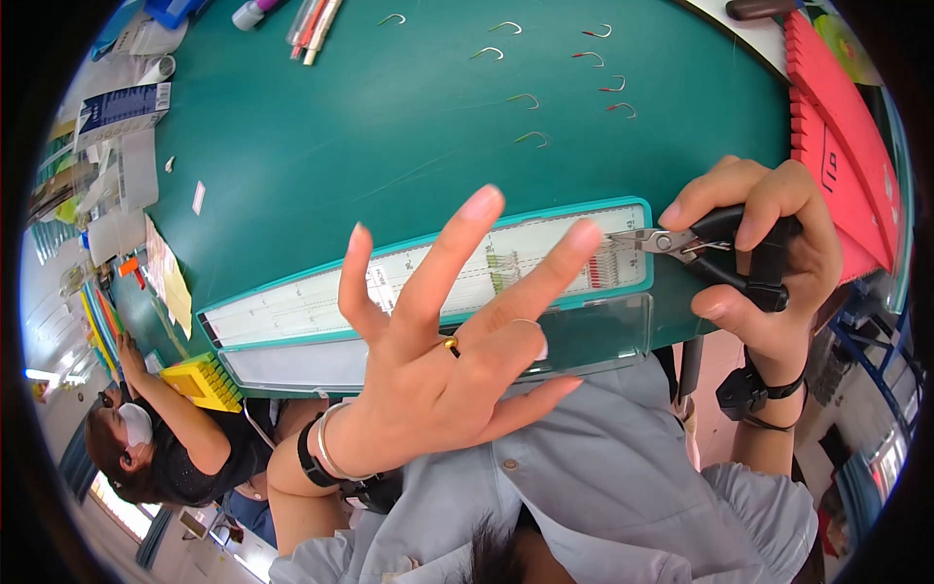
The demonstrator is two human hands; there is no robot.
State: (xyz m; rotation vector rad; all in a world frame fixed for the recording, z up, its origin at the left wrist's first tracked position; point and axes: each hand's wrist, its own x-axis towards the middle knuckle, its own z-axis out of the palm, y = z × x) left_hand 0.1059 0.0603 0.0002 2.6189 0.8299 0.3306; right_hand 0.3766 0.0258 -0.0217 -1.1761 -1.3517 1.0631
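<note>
A long teal case (457,226) lies on the table in front of me, its white lining marked with ruled lines. Green-tied fishing hooks (503,271) and red-tied fishing hooks (603,270) stand in rows toward its right end. The clear lid (603,336) is folded out on my side. My left hand (438,360) hovers over the case, several fingers stretched and spread, the index bent; I see nothing held. At the case's right end, my right hand (778,234) grips small black-handled snips (696,240), their metal tips over the red-tied rows.
Loose hooks (525,99) lie scattered on the green table (321,127) beyond the case. Pens (313,34) are at the far edge. Red foam pieces (846,156) stand at right. Boxes and papers crowd the left, where a masked person (175,428) sits by a yellow basket (199,382).
</note>
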